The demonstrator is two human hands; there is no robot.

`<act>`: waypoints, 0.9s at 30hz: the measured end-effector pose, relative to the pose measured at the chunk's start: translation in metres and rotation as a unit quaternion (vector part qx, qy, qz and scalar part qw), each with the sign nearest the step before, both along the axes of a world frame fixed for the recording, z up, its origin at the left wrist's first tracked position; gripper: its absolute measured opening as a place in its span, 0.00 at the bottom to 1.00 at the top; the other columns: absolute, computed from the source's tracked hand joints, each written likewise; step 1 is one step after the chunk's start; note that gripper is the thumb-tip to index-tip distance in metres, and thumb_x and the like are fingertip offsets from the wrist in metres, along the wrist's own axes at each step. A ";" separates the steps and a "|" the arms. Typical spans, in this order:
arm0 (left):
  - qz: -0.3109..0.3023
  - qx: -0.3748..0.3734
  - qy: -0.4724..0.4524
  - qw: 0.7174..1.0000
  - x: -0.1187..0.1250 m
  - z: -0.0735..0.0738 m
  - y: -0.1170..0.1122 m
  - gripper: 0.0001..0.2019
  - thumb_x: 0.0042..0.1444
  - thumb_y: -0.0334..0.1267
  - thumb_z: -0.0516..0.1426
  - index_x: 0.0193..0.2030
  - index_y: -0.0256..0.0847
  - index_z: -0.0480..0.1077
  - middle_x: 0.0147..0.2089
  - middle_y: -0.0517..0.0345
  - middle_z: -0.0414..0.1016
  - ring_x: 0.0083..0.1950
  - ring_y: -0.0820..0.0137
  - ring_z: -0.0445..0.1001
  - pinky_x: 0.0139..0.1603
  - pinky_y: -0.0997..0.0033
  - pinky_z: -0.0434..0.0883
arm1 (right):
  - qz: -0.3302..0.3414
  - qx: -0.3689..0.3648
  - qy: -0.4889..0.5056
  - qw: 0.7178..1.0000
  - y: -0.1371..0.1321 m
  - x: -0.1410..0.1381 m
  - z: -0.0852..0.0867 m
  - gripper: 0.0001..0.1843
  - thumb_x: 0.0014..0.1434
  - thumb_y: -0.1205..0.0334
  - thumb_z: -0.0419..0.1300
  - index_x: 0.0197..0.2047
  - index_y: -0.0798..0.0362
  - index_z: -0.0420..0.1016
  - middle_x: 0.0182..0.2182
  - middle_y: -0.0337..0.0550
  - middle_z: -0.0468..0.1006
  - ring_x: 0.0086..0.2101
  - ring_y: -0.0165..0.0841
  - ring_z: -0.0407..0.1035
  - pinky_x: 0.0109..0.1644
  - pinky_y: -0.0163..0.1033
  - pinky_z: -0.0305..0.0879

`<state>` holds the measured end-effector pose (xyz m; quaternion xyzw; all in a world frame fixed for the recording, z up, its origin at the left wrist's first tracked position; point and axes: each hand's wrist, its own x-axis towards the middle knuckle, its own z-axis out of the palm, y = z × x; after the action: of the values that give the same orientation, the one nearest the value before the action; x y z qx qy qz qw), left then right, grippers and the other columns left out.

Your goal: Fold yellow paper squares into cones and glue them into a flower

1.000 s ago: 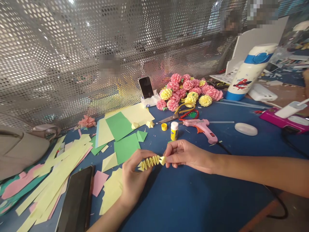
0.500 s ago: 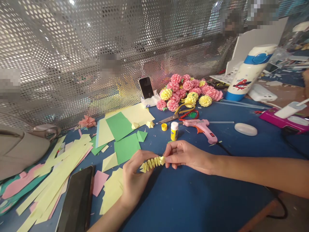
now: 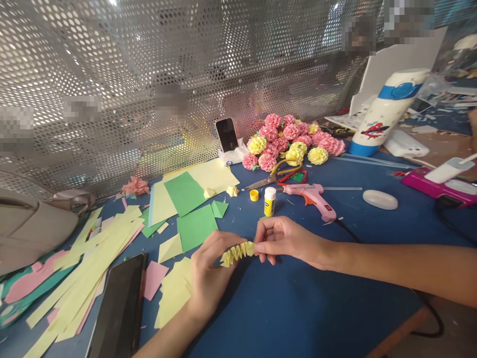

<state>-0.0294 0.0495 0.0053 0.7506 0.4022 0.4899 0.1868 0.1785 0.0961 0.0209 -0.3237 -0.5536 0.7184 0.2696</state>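
Above the surface [image 3: 298, 308], the left hand [image 3: 210, 271] is holding the pleated yellow paper [image 3: 237, 253] and the right hand [image 3: 278, 242] is pinching its end. Pleating is looking well along (finished-seeming flowers [image 3: 291, 132] are lying behind); flat yellow sheets [image 3: 173, 296] are lying unpleated.

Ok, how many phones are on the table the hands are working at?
2: a dark phone lying left of the left hand, and a propped phone left of the paper flowers. Loose paper strips might hide more.
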 end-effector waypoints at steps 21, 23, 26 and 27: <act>-0.020 -0.124 0.010 0.992 0.006 0.001 0.001 0.08 0.62 0.28 0.56 0.39 0.42 0.78 0.42 0.55 0.80 0.41 0.67 0.77 0.44 0.72 0.71 | -0.021 0.135 -0.038 0.990 0.006 -0.002 -0.008 0.19 0.52 0.48 0.70 0.30 0.55 0.71 0.33 0.39 0.70 0.32 0.28 0.64 0.35 0.34 0.61; -0.020 -0.141 0.025 0.990 0.007 0.003 0.000 0.07 0.62 0.30 0.56 0.38 0.40 0.76 0.40 0.55 0.79 0.40 0.68 0.76 0.44 0.72 0.71 | -0.033 0.170 -0.047 0.984 0.006 -0.002 -0.006 0.19 0.52 0.47 0.69 0.29 0.55 0.72 0.35 0.39 0.66 0.34 0.30 0.63 0.38 0.35 0.60; -0.018 -0.164 0.041 0.985 0.010 0.007 0.000 0.07 0.63 0.32 0.55 0.35 0.40 0.74 0.37 0.57 0.78 0.37 0.68 0.75 0.41 0.72 0.69 | -0.032 0.179 -0.058 0.982 0.006 -0.002 -0.003 0.20 0.53 0.45 0.68 0.29 0.54 0.72 0.36 0.39 0.64 0.35 0.31 0.61 0.37 0.36 0.59; -0.021 -0.171 0.044 0.984 0.011 0.008 -0.001 0.08 0.64 0.33 0.55 0.35 0.40 0.74 0.36 0.57 0.78 0.36 0.69 0.74 0.39 0.73 0.69 | -0.031 0.179 -0.059 0.981 0.006 -0.002 -0.002 0.20 0.53 0.45 0.68 0.30 0.54 0.72 0.36 0.40 0.64 0.35 0.31 0.62 0.37 0.36 0.59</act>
<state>-0.0187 0.0489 0.0135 0.7365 0.4719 0.3767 0.3048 0.1769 0.1017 0.0184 -0.3293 -0.6782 0.5780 0.3123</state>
